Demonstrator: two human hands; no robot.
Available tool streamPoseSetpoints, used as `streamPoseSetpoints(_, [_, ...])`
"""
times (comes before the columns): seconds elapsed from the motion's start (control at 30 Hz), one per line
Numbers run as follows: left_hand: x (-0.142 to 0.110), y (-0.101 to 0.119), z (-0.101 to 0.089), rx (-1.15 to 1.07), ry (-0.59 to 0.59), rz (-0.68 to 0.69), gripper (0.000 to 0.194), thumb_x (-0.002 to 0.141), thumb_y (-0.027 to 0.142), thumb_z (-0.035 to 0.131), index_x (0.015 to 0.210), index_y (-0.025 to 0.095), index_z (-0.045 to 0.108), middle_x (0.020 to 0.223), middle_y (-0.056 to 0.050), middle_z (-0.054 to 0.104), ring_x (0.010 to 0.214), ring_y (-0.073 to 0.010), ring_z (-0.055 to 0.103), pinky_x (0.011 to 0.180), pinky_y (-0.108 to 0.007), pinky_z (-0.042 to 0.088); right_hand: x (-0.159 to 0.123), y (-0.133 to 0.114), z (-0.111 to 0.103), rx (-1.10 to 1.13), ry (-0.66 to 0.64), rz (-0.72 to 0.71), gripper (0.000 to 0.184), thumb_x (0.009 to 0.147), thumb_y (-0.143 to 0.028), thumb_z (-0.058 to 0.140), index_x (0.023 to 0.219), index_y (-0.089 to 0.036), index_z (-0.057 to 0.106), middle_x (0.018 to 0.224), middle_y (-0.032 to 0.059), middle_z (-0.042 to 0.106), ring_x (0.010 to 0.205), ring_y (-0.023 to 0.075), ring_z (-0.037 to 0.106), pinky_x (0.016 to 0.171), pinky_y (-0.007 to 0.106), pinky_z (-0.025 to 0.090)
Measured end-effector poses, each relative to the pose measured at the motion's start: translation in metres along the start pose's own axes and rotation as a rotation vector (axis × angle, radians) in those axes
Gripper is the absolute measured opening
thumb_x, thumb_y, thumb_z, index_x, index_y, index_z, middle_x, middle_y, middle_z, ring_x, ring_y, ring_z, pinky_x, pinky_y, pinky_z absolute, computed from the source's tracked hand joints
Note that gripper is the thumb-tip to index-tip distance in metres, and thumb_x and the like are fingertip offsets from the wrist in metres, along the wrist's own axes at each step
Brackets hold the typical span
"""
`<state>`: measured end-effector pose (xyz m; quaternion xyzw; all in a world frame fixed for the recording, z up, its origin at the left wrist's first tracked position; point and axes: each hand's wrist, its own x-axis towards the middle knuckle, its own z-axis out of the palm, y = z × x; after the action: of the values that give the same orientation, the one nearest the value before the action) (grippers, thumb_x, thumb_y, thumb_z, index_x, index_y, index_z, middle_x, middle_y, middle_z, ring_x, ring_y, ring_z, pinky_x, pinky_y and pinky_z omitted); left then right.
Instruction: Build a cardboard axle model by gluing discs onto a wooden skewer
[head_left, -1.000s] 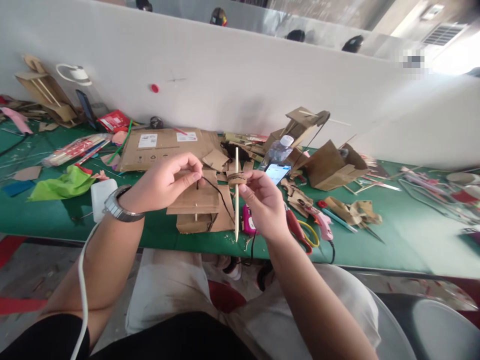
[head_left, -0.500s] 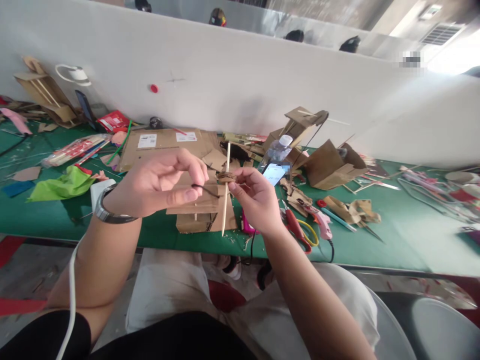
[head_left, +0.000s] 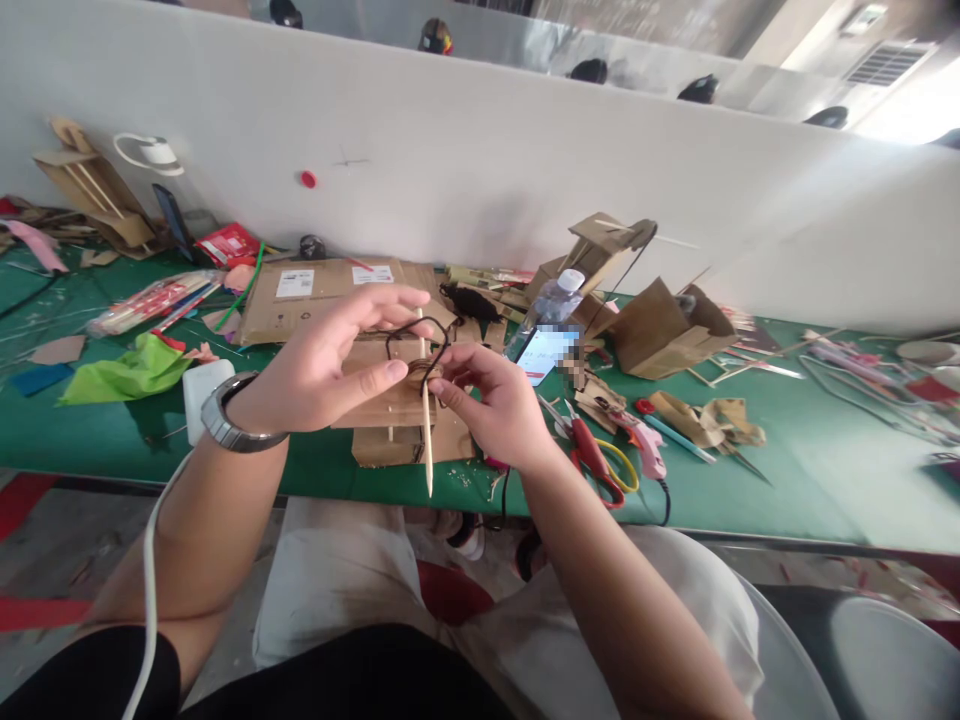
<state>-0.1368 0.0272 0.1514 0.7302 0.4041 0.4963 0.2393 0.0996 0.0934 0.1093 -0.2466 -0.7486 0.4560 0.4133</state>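
Note:
A wooden skewer (head_left: 427,440) with a small cardboard spool (head_left: 423,375) on it hangs upright in front of me, above the table's front edge. My right hand (head_left: 491,405) pinches the spool and skewer. A black string (head_left: 409,330) loops up from the spool. My left hand (head_left: 330,365), with a metal watch on its wrist, holds that string between thumb and fingers, the fingers partly stretched out. Behind both hands lies a small cardboard box piece (head_left: 394,415) on the green table (head_left: 787,480).
Red-handled scissors (head_left: 592,455), a pink glue gun (head_left: 645,450), a lit phone (head_left: 544,352) and a water bottle (head_left: 555,298) lie right of my hands. Flat cardboard (head_left: 322,295), cardboard scraps, green paper (head_left: 124,370) and a white charger (head_left: 201,385) crowd the table. A white partition (head_left: 480,160) stands behind.
The skewer with its spool has shifted left and lower. My left hand has opened its fingers and lifted the black string into a loop over the spool.

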Motion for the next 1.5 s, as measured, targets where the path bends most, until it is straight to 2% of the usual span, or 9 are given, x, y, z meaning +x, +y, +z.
streamPoseSetpoints(0.13, [-0.009,-0.01,-0.002,0.13,-0.049,-0.003,0.057,0.096,0.03,0.079,0.15,0.025,0.063,0.148,-0.014,0.071,0.14,-0.0311,0.068,0.124,-0.048,0.055,0.003,0.0,0.001,-0.032,0.009,-0.002,0.02,0.098,-0.038,0.082,0.11,-0.023,0.077,0.098,0.0036,0.079,0.081,0.0179,0.068,0.074,0.035,0.056])
streamPoseSetpoints(0.37, [-0.013,-0.016,0.003,0.193,-0.043,-0.045,0.047,0.093,0.032,0.084,0.137,0.025,0.068,0.13,-0.01,0.079,0.121,-0.027,0.078,0.112,-0.042,0.062,0.004,0.003,0.004,-0.017,0.0,0.003,0.024,0.096,-0.041,0.084,0.109,-0.023,0.077,0.102,0.0041,0.08,0.073,0.0152,0.063,0.068,0.033,0.054])
streamPoseSetpoints(0.53, [-0.007,-0.009,0.007,0.283,0.033,-0.032,0.023,0.096,0.034,0.084,0.116,0.025,0.076,0.114,-0.005,0.083,0.104,-0.0219,0.08,0.099,-0.036,0.065,0.005,0.003,0.006,-0.005,-0.004,0.016,0.027,0.095,-0.044,0.086,0.11,-0.023,0.076,0.103,0.004,0.079,0.072,0.0146,0.063,0.068,0.033,0.055])
streamPoseSetpoints(0.67, [-0.007,-0.006,0.01,0.276,0.054,-0.019,0.018,0.097,0.036,0.083,0.11,0.025,0.077,0.106,-0.003,0.084,0.093,-0.0199,0.079,0.092,-0.035,0.066,0.001,0.0,0.007,0.126,0.003,0.073,0.042,0.097,-0.058,0.083,0.12,-0.026,0.071,0.121,0.0071,0.076,0.079,0.0157,0.067,0.071,0.033,0.061])
streamPoseSetpoints(0.73, [-0.008,-0.007,0.01,0.278,0.066,-0.025,0.02,0.096,0.036,0.083,0.111,0.025,0.076,0.107,-0.004,0.084,0.094,-0.0203,0.079,0.092,-0.036,0.066,-0.003,-0.001,0.007,0.237,0.005,0.141,0.053,0.095,-0.066,0.083,0.127,-0.028,0.066,0.124,0.0067,0.072,0.075,0.0143,0.066,0.061,0.029,0.06])
streamPoseSetpoints(0.87, [-0.009,-0.009,0.01,0.287,0.067,-0.038,0.022,0.097,0.038,0.083,0.112,0.023,0.077,0.106,-0.005,0.083,0.094,-0.0201,0.079,0.093,-0.035,0.066,-0.014,-0.003,0.004,0.372,-0.054,0.283,0.061,0.091,-0.068,0.086,0.129,-0.029,0.06,0.106,-0.0008,0.065,0.056,0.008,0.056,0.042,0.023,0.04])
streamPoseSetpoints(1.03, [-0.008,-0.007,0.009,0.305,0.054,-0.071,0.02,0.097,0.037,0.082,0.112,0.024,0.081,0.106,-0.004,0.085,0.093,-0.0189,0.08,0.093,-0.033,0.066,-0.017,-0.011,-0.005,0.211,-0.131,0.288,0.049,0.09,-0.061,0.088,0.112,-0.022,0.069,0.068,-0.0085,0.053,0.054,0.0099,0.043,0.049,0.025,0.034])
streamPoseSetpoints(1.23, [-0.008,-0.006,0.01,0.313,0.063,-0.073,0.02,0.097,0.037,0.083,0.111,0.023,0.083,0.106,-0.005,0.087,0.091,-0.0185,0.081,0.09,-0.03,0.067,-0.012,-0.019,-0.014,-0.163,0.055,0.096,0.019,0.099,-0.037,0.075,0.096,-0.019,0.078,0.067,-0.0034,0.057,0.06,0.0127,0.046,0.056,0.028,0.035])
streamPoseSetpoints(1.5, [-0.008,-0.009,0.009,0.332,0.059,-0.062,0.02,0.096,0.039,0.082,0.107,0.023,0.081,0.1,-0.004,0.085,0.085,-0.017,0.079,0.086,-0.029,0.066,-0.011,-0.015,-0.028,-0.19,0.295,-0.08,0.014,0.104,-0.034,0.071,0.099,-0.02,0.072,0.069,-0.0051,0.053,0.058,0.0122,0.042,0.054,0.028,0.034])
